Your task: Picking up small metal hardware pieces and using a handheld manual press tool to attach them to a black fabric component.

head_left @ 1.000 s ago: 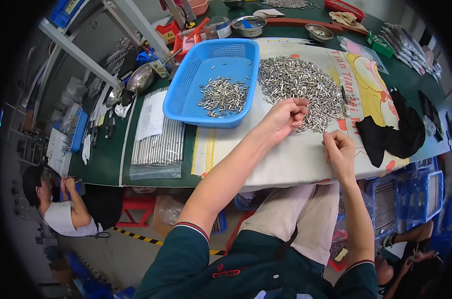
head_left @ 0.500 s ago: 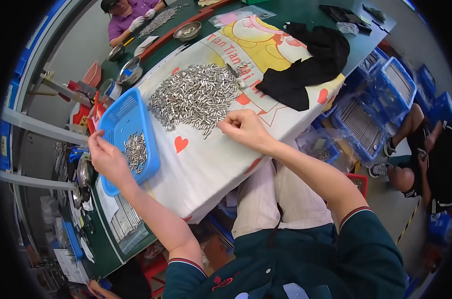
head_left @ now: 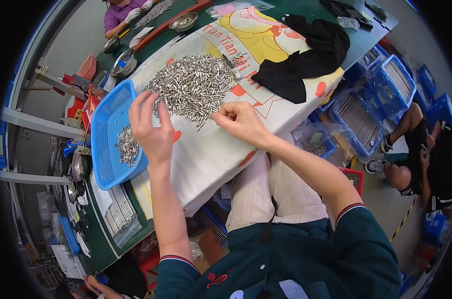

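A heap of small silvery metal pins [head_left: 191, 82] lies on a white printed cloth [head_left: 201, 154]. My left hand [head_left: 154, 132] is over the cloth at the heap's left edge, beside the blue basket, its fingers apart and nothing visible in them. At the heap's near right edge, my right hand [head_left: 242, 123] has thumb and forefinger pinched together; whatever is between them is hidden. The blue plastic basket [head_left: 101, 164] stands to the left with a smaller lot of pins [head_left: 127, 145] inside, partly covered by my left hand.
A black garment [head_left: 305, 65] lies across the cloth's far right. Metal bowls [head_left: 183, 21] stand behind the heap. Far left, a gloved person [head_left: 129, 17] works at the same table. Long metal rods [head_left: 120, 212] lie near the basket. Blue crates [head_left: 358, 122] stand on the right.
My left hand has moved from over the basket's left rim rightward to the heap's left edge. The right hand stays pinched near the heap. The whole view has shifted slightly.
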Demonstrator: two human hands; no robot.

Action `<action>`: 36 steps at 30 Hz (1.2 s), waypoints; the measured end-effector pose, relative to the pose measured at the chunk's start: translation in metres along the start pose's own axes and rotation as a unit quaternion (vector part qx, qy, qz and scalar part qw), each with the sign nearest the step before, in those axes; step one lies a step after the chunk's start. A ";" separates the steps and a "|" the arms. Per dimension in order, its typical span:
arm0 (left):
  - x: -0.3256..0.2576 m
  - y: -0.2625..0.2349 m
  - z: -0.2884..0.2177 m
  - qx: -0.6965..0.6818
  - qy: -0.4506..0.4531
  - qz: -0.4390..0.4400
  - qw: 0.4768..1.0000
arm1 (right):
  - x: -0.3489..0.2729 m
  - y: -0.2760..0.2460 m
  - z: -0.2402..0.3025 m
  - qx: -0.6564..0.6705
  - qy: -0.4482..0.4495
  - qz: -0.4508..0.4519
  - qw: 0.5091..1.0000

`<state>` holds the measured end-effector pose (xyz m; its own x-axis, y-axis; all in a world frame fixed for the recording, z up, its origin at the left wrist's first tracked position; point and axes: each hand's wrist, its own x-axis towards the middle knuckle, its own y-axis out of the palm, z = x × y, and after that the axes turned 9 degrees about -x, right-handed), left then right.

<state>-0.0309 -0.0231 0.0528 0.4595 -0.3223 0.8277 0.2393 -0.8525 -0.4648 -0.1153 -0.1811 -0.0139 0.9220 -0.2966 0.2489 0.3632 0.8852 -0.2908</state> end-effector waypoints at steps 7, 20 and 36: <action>-0.026 0.027 -0.006 -0.072 0.050 0.104 0.991 | 0.029 -0.079 -0.010 -0.271 -0.069 -0.285 0.917; -0.033 0.036 0.009 -0.101 0.001 0.128 0.987 | 0.053 -0.127 -0.030 -0.413 0.018 -0.174 0.894; -0.040 0.031 -0.003 -0.149 -0.045 0.166 0.974 | 0.035 -0.025 0.019 -0.218 -0.152 0.045 0.963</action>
<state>-0.0438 -0.0379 0.0063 0.5459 -0.5738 0.6105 -0.1876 -0.7939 -0.5784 -0.0947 -0.2069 0.0200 0.8943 -0.0478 0.4448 0.3667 0.6479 -0.6677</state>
